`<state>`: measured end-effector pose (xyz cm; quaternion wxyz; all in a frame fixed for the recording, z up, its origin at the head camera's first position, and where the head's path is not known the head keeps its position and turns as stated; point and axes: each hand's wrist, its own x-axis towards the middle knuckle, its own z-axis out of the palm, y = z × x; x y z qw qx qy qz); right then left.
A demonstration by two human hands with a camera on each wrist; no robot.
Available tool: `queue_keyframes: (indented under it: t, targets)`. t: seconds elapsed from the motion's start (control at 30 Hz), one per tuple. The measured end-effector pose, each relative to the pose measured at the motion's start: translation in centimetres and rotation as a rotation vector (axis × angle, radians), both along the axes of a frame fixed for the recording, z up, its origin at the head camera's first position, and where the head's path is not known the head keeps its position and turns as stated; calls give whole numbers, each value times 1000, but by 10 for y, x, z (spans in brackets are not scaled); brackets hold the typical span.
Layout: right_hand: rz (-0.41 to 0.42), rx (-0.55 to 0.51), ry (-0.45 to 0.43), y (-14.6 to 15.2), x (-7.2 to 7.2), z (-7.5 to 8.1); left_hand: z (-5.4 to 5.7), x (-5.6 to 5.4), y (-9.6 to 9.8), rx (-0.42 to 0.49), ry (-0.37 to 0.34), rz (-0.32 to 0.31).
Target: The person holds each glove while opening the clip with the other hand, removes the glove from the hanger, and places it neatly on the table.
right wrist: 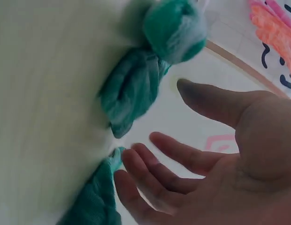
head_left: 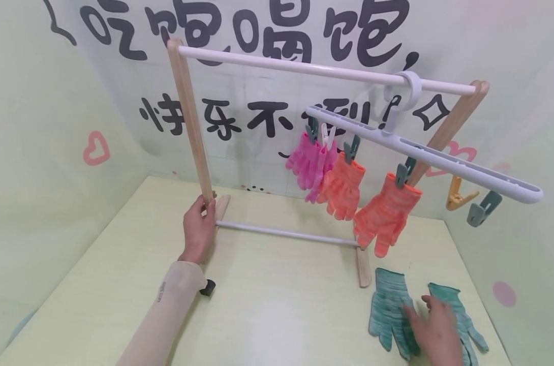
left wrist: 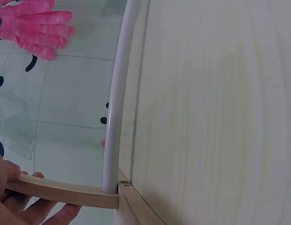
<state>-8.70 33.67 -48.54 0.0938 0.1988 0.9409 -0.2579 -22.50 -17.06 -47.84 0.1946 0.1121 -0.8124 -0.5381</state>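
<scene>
My left hand (head_left: 198, 229) grips the lower part of the rack's left wooden post (head_left: 192, 122); the left wrist view shows its fingers (left wrist: 65, 214) wrapped round the wood. Over two green gloves on the table, at the front right, hovers my right hand (head_left: 437, 328). One green glove (head_left: 387, 305) lies to its left and the other green glove (head_left: 466, 325) is partly hidden behind it. Seen from the right wrist, the thumb (right wrist: 206, 98) and fingers (right wrist: 155, 180) are spread and relaxed, with nothing held between them.
From the rack's white top bar (head_left: 295, 66) hangs a lilac hanger (head_left: 432, 157), tilted down to the right. Clips hold pink gloves (head_left: 304, 160), an orange glove (head_left: 343, 188) and another orange glove (head_left: 389, 213). A yellow clip (head_left: 457, 195) and a grey clip (head_left: 484, 209) dangle bare near its right end.
</scene>
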Motion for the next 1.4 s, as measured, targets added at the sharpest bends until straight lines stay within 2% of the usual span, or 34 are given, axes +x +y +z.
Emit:
queue_keyframes:
  t: [0.07,0.13,0.27,0.37,0.67,0.9,1.4]
  targets:
    - [30,38,54,-4,5,1,0,0,0,-8,-8,5]
    - [98,60,90,-10,9,-1,1,1,0,-18,-15,6]
    - [268,65,86,-18,15,-6,2,1,-1,-42,-15,-2]
    - [333,88,76,-21,15,-9,3,2,-2,-55,-7,-2]
    - [310,119,4,-18,6,-9,3,1,-2,-66,-4,-1]
    - [323,114,5,-14,3,-7,4,1,-1,-94,24,11]
    - [330,108,10,-10,-1,-11,-2,1,-3,-101,6,5]
